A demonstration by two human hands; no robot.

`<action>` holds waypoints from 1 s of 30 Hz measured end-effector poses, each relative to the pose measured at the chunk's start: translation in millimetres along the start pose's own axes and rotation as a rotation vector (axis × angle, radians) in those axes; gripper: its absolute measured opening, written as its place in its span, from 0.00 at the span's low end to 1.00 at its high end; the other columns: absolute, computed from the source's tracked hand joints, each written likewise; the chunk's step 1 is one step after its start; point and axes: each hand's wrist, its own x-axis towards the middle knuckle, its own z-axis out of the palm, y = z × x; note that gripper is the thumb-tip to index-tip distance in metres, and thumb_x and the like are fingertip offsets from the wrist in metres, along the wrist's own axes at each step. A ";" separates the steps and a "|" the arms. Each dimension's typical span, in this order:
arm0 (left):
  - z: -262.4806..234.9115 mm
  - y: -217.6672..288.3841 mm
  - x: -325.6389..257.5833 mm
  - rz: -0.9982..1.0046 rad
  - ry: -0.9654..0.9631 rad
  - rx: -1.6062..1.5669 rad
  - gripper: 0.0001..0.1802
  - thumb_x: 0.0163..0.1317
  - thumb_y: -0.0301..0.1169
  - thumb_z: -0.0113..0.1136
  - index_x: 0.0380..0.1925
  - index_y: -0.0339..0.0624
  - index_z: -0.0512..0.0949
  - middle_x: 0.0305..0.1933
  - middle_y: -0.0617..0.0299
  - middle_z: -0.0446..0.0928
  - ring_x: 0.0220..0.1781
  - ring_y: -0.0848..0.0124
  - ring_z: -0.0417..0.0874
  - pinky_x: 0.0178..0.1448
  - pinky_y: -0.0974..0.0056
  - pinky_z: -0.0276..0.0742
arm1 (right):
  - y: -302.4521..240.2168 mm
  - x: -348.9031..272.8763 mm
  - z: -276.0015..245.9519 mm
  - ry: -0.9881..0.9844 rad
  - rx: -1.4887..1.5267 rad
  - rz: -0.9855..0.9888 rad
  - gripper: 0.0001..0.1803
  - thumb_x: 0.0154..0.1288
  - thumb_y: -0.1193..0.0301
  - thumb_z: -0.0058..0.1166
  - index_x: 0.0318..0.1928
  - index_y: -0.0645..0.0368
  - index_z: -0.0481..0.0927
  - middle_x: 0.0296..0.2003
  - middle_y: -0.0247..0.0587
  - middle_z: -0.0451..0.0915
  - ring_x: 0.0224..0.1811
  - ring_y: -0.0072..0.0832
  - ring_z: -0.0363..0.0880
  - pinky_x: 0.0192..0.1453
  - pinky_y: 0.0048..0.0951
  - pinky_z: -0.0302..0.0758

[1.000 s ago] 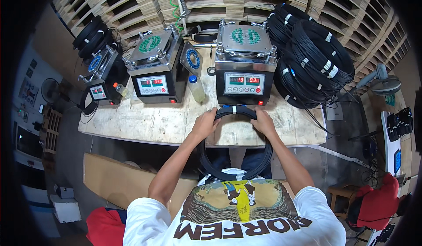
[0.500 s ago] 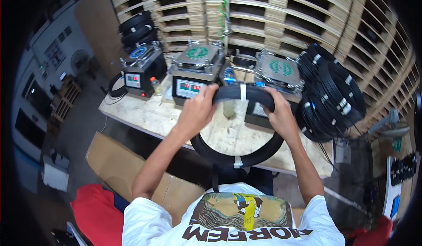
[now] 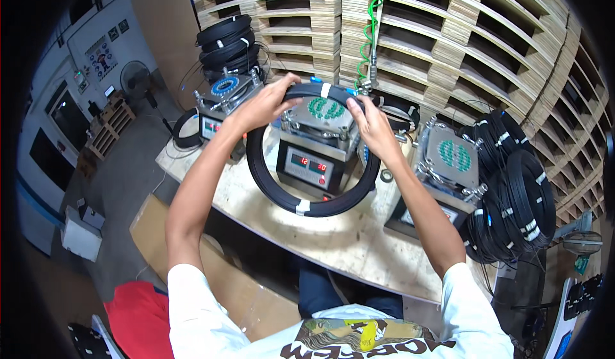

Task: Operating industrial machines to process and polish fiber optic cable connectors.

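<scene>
- Landmark: middle machine [image 3: 309, 166], black body, metal top plate with green pattern, red digits lit on its front panel.
- Black cable coil [image 3: 327, 208] held up in front of the middle machine, whose panel shows through the ring; contact between the two cannot be told. White tape bands on the coil at top and bottom.
- Left hand [image 3: 266, 106]: grasps the coil's upper rim, left of the middle machine's top plate; thumb extended toward that plate.
- Right hand [image 3: 371, 128]: grasps the same rim, right of that plate, thumb on the near side.
- Left of the middle machine: smaller machine [image 3: 224, 88] with blue ring on its plate; stack of black coils [image 3: 227, 48] beyond.
- Right of the middle machine: tape roll [image 3: 386, 175], then another green-patterned machine [image 3: 451, 157] and piled coils [image 3: 512, 192].
- Behind the middle machine: green spiral hose [image 3: 369, 33], wooden pallets [image 3: 416, 45].
</scene>
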 end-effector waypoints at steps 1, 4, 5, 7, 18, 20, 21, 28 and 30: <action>5.8 -12.5 3.5 -0.025 -0.036 -0.007 0.23 0.70 0.39 0.60 0.57 0.38 0.66 0.53 0.41 0.76 0.57 0.42 0.77 0.57 0.50 0.74 | 7.7 4.2 7.7 0.004 0.011 0.008 0.27 0.79 0.50 0.44 0.59 0.62 0.73 0.33 0.56 0.80 0.38 0.47 0.81 0.45 0.41 0.74; 17.2 -45.7 12.3 -0.082 -0.090 0.016 0.25 0.73 0.45 0.54 0.58 0.37 0.66 0.57 0.42 0.74 0.59 0.42 0.76 0.60 0.48 0.72 | 24.1 15.9 29.8 0.026 0.008 0.067 0.25 0.78 0.53 0.46 0.60 0.63 0.72 0.39 0.60 0.81 0.44 0.52 0.81 0.50 0.43 0.74; 23.4 -57.0 13.2 -0.079 -0.107 0.002 0.25 0.73 0.45 0.54 0.58 0.37 0.66 0.57 0.42 0.74 0.59 0.42 0.76 0.60 0.48 0.72 | 25.1 20.2 34.6 0.043 0.000 0.064 0.25 0.78 0.54 0.47 0.59 0.63 0.72 0.37 0.61 0.81 0.43 0.55 0.80 0.49 0.46 0.74; 36.8 -76.7 18.4 -0.067 -0.130 -0.077 0.26 0.74 0.45 0.52 0.59 0.36 0.66 0.59 0.41 0.73 0.61 0.42 0.75 0.62 0.48 0.72 | 30.5 19.8 38.4 0.036 0.004 0.131 0.25 0.77 0.53 0.47 0.59 0.63 0.72 0.39 0.60 0.80 0.45 0.54 0.80 0.51 0.45 0.74; 62.3 -117.7 28.7 0.069 -0.236 -0.361 0.29 0.77 0.48 0.44 0.63 0.33 0.65 0.60 0.40 0.67 0.60 0.43 0.72 0.65 0.54 0.68 | 44.3 6.5 50.0 0.037 -0.026 0.443 0.30 0.78 0.53 0.47 0.66 0.65 0.69 0.54 0.58 0.77 0.60 0.44 0.75 0.66 0.36 0.68; 75.7 -120.0 25.6 0.045 -0.095 -0.376 0.28 0.79 0.48 0.41 0.60 0.33 0.73 0.59 0.44 0.73 0.57 0.52 0.76 0.64 0.60 0.69 | 45.9 1.8 56.1 0.087 -0.012 0.469 0.30 0.78 0.52 0.45 0.66 0.65 0.70 0.56 0.57 0.77 0.61 0.43 0.75 0.67 0.35 0.67; 78.3 -122.0 28.8 0.063 -0.100 -0.384 0.28 0.79 0.48 0.41 0.60 0.33 0.73 0.59 0.44 0.73 0.57 0.52 0.76 0.64 0.60 0.69 | 47.4 -1.7 58.2 0.117 0.008 0.482 0.30 0.79 0.51 0.44 0.65 0.66 0.71 0.57 0.55 0.76 0.61 0.41 0.75 0.68 0.34 0.67; 78.4 -123.5 58.3 -0.540 -0.426 -1.112 0.21 0.74 0.44 0.56 0.54 0.40 0.83 0.46 0.63 0.86 0.44 0.79 0.83 0.51 0.72 0.77 | 43.3 41.3 49.3 0.095 0.202 0.722 0.34 0.78 0.45 0.42 0.55 0.67 0.82 0.43 0.40 0.85 0.44 0.23 0.80 0.54 0.25 0.74; 81.1 -127.2 66.2 -0.614 -0.446 -1.138 0.19 0.71 0.43 0.61 0.49 0.40 0.85 0.43 0.64 0.86 0.41 0.79 0.83 0.47 0.72 0.77 | 57.4 43.6 50.9 0.059 0.158 0.693 0.32 0.77 0.47 0.45 0.54 0.66 0.83 0.40 0.39 0.85 0.40 0.21 0.80 0.49 0.25 0.76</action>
